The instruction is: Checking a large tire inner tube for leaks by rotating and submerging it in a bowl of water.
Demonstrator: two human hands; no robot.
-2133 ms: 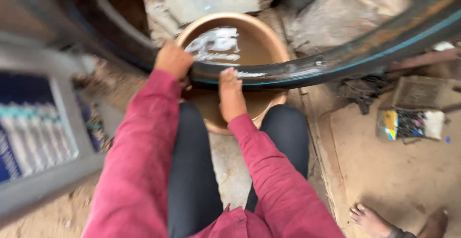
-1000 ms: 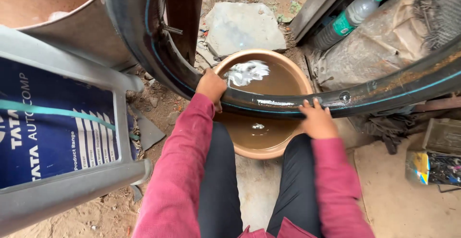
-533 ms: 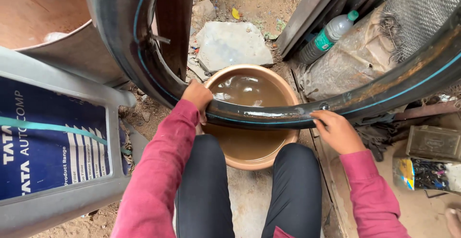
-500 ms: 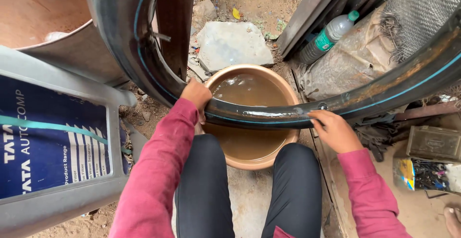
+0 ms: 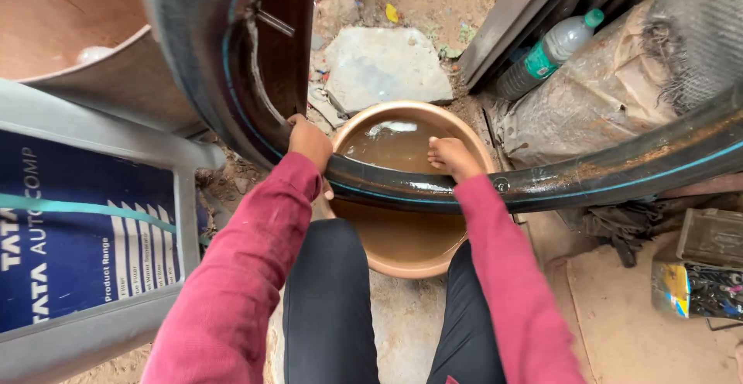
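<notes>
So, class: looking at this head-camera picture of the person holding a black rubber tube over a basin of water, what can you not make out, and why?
- Basin bottom, head view: muddy water hides it.
- Rubber tube full loop: cut off by the top and right edges.
- Left hand fingertips: curled behind the tube.
- Right hand palm: pressed on the tube, out of sight.
- Plastic bottle base: hidden behind a metal post.
- Small items in the box at right: too small, cut off.

Black rubber inner tube (image 5: 604, 179), wet and glossy with thin blue stripe, looped in a wide arc, lowest section dipped across round tan basin (image 5: 402, 256) of muddy water.
</notes>
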